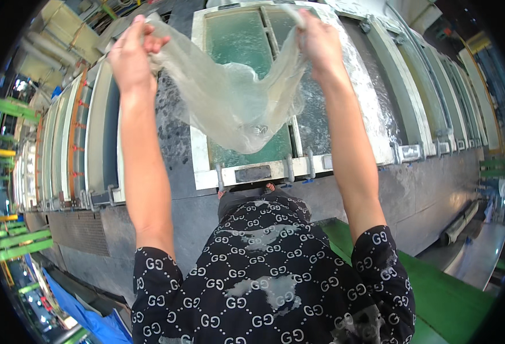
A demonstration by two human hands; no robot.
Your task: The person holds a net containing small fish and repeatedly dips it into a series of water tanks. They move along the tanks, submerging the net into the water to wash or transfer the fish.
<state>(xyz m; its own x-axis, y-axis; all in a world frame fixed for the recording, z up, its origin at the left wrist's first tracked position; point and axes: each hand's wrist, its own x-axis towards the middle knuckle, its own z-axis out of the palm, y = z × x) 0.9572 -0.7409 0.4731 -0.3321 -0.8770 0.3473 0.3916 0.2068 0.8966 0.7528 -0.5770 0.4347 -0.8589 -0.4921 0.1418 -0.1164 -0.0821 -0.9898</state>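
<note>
A whitish see-through mesh bag [215,94] hangs between my raised hands and sags in the middle. My left hand [135,54] is closed on its upper left edge, with some fingers partly curled. At the opposite edge, my right hand [321,46] grips the bag with the knuckles up. Something small and shiny [259,131] shows at the sagging bottom; I cannot make out its kind. Below and behind the bag lies a pale-rimmed tank [203,179] with green, rippling liquid [235,40], split by a lengthwise divider [296,140].
Rows of long, narrow tanks [100,132] stretch to the left, and more tanks [430,92] stand to the right. Grey clamps or pipes [290,169] line the near rim. A green platform [418,286] is at lower right, a blue sheet [86,315] at lower left.
</note>
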